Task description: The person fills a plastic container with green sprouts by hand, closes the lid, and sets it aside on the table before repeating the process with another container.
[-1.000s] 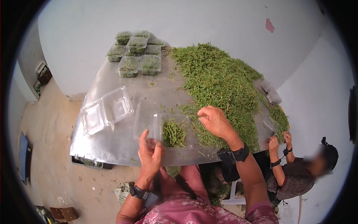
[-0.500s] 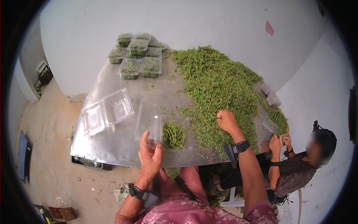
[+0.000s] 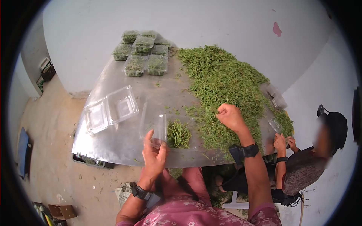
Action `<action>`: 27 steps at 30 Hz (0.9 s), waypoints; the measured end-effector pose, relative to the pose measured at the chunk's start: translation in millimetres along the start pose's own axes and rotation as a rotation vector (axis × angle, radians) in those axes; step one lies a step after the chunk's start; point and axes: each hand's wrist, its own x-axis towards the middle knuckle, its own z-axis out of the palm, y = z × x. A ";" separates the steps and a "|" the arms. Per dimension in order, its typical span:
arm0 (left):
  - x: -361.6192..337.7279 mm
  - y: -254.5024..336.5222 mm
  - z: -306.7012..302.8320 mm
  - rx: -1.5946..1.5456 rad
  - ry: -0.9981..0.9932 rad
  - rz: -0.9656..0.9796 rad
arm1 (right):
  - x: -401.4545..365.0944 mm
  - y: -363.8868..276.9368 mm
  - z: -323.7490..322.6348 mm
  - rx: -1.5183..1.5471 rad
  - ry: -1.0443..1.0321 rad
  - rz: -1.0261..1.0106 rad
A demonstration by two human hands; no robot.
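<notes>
My left hand [image 3: 154, 156] grips the near edge of an open clear plastic box, thumb and fingers around its rim. In the right half of that box lies a small heap of green stems [image 3: 178, 134]; the lid half [image 3: 151, 120] stands raised on the left. Over the large pile of greens [image 3: 226, 79] is my right hand [image 3: 230, 116], its fingers pinched together; what they hold, if anything, is too small to make out.
Filled clear boxes [image 3: 146, 54] are stacked at the table's back left. An open box without greens [image 3: 110, 110] lies on the metal table [image 3: 102, 145]. At the right a person [image 3: 307, 162] handles a clear box [image 3: 275, 125] beside more greens.
The whole view has shifted slightly. My right hand has moved a little away from me over the pile. The other person's box has tilted in their hands.
</notes>
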 end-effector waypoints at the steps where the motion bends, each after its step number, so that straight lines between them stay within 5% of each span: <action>1: 0.3 -0.4 0.0 0.003 -0.001 0.004 | -0.1 -4.9 0.4 0.116 -0.049 0.041; 9: -1.6 -3.6 0.2 -0.022 -0.006 0.006 | -29.6 -65.5 26.6 0.552 -0.294 0.096; 22: -1.4 -3.7 0.9 -0.041 -0.013 0.014 | -44.4 -71.4 76.3 -0.319 -0.416 -0.373; 27: -0.2 -1.1 -0.2 -0.011 -0.027 0.008 | -45.8 -69.4 101.5 -0.234 -0.497 -0.413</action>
